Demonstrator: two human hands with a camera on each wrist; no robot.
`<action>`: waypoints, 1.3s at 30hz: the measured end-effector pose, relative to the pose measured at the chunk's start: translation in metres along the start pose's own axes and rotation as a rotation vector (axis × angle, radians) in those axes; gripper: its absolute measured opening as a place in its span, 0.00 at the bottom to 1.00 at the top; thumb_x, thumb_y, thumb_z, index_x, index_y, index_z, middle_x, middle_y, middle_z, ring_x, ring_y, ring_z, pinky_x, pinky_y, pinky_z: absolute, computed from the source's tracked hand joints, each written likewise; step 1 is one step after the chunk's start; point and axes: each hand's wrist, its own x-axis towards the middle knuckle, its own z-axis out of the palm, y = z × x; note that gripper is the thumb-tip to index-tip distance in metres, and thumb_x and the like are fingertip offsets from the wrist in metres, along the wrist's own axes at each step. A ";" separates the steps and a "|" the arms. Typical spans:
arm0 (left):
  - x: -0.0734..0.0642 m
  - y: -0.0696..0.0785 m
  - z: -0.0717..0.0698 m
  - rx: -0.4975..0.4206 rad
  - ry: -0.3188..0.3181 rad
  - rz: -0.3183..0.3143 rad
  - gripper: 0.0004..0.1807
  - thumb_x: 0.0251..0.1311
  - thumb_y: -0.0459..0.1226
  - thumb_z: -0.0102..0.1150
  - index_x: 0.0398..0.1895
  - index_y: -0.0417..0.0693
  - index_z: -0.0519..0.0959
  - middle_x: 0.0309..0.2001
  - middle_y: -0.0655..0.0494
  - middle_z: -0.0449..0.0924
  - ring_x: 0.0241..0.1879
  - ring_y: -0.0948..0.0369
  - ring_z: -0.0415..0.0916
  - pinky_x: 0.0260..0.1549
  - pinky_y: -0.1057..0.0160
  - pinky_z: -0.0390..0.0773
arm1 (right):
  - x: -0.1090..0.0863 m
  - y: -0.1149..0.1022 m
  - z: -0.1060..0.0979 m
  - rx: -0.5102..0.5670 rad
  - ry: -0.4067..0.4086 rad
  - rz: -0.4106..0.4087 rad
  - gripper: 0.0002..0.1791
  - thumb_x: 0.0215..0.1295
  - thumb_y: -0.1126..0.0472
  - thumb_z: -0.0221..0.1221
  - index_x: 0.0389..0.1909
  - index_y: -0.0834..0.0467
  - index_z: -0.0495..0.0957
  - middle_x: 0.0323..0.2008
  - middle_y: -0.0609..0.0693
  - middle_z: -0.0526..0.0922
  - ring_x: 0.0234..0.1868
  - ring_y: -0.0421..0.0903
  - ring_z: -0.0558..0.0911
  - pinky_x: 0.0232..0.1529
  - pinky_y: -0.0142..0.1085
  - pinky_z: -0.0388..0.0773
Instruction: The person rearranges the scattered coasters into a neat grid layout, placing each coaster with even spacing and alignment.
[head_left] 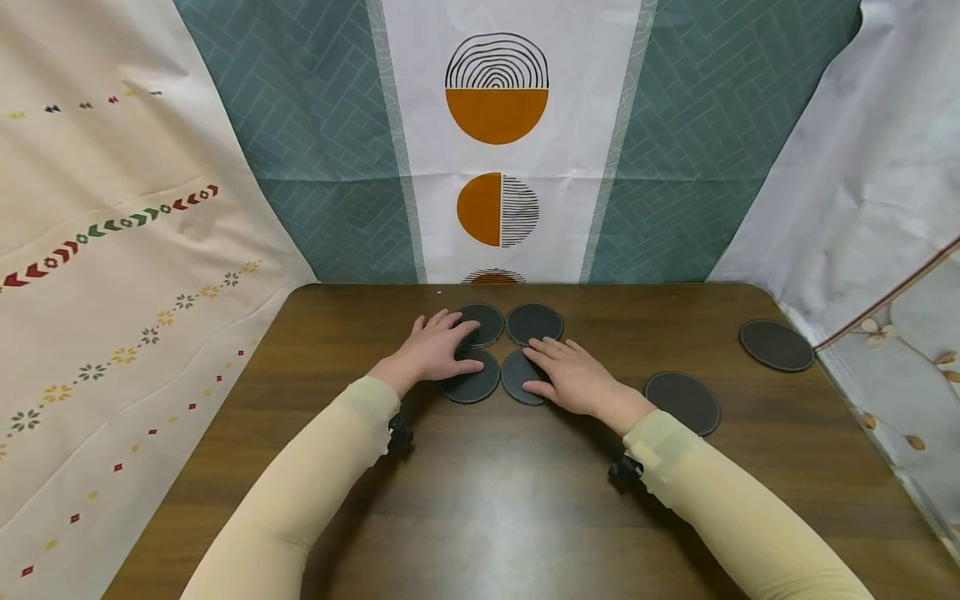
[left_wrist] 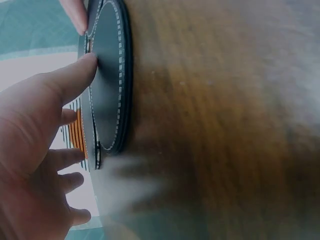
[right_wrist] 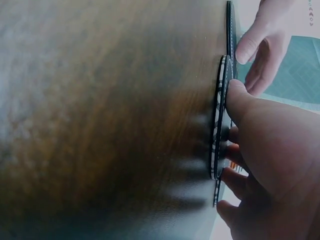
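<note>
Nearest, two pale sleeves [head_left: 262,533] reach in over the brown wooden table [head_left: 480,508], each with a small black device [head_left: 401,435] at the wrist. Beyond the right wrist lies a loose dark disc [head_left: 681,403], just beside the forearm. The hands are apart, fingers extended and spread, clamped on nothing. The right hand [head_left: 577,379] lies over the near-right disc [head_left: 517,385], thumb on its face; the left hand [head_left: 429,352] has its thumb over the near-left disc [head_left: 463,387], which has a pale stitched rim. Another loose disc [head_left: 776,345] lies by the table's right edge. Behind the near pair, the far-left disc [head_left: 489,328] is under the left index finger, whether touched I cannot tell, and the far-right disc [head_left: 535,320] sits just beside it, completing a square of four. Past the table hangs a teal-and-white cloth [head_left: 315,150] with orange circles.
</note>
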 end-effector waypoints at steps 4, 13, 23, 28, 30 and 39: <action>-0.004 0.001 0.002 0.000 -0.002 0.001 0.46 0.73 0.64 0.65 0.87 0.57 0.66 0.86 0.41 0.59 0.87 0.39 0.48 0.79 0.26 0.46 | -0.001 0.000 -0.002 0.002 -0.001 -0.002 0.39 0.86 0.41 0.57 0.84 0.62 0.66 0.84 0.62 0.64 0.85 0.63 0.62 0.82 0.63 0.56; -0.004 -0.001 0.008 -0.016 0.009 -0.002 0.46 0.74 0.64 0.64 0.88 0.56 0.65 0.87 0.42 0.57 0.87 0.39 0.47 0.80 0.27 0.46 | -0.001 0.000 -0.003 0.006 -0.013 -0.006 0.40 0.85 0.40 0.57 0.85 0.61 0.66 0.84 0.61 0.64 0.85 0.63 0.61 0.83 0.62 0.54; -0.002 -0.003 0.012 -0.016 0.018 0.001 0.47 0.75 0.66 0.62 0.88 0.55 0.64 0.87 0.43 0.56 0.87 0.40 0.47 0.80 0.27 0.46 | -0.001 -0.001 -0.005 0.007 -0.014 -0.006 0.40 0.85 0.40 0.58 0.85 0.61 0.66 0.84 0.61 0.65 0.85 0.63 0.62 0.83 0.62 0.54; -0.003 -0.003 0.012 -0.021 0.027 0.004 0.47 0.74 0.66 0.63 0.88 0.55 0.64 0.87 0.43 0.56 0.87 0.40 0.47 0.80 0.27 0.47 | -0.002 -0.002 -0.004 -0.004 0.004 -0.021 0.39 0.84 0.41 0.59 0.83 0.62 0.68 0.83 0.61 0.67 0.84 0.64 0.64 0.82 0.63 0.56; -0.003 -0.003 0.012 -0.017 0.028 0.002 0.48 0.74 0.66 0.63 0.88 0.55 0.64 0.87 0.43 0.56 0.87 0.40 0.47 0.80 0.27 0.47 | -0.001 -0.002 -0.004 -0.008 0.005 -0.025 0.39 0.85 0.41 0.59 0.83 0.62 0.68 0.83 0.61 0.67 0.84 0.64 0.64 0.82 0.63 0.56; -0.003 -0.004 0.014 0.001 0.043 -0.015 0.49 0.72 0.69 0.63 0.88 0.55 0.65 0.87 0.44 0.58 0.86 0.40 0.49 0.79 0.26 0.46 | -0.001 0.002 0.000 0.011 0.021 -0.044 0.40 0.84 0.41 0.61 0.84 0.61 0.68 0.82 0.61 0.68 0.83 0.64 0.64 0.82 0.63 0.55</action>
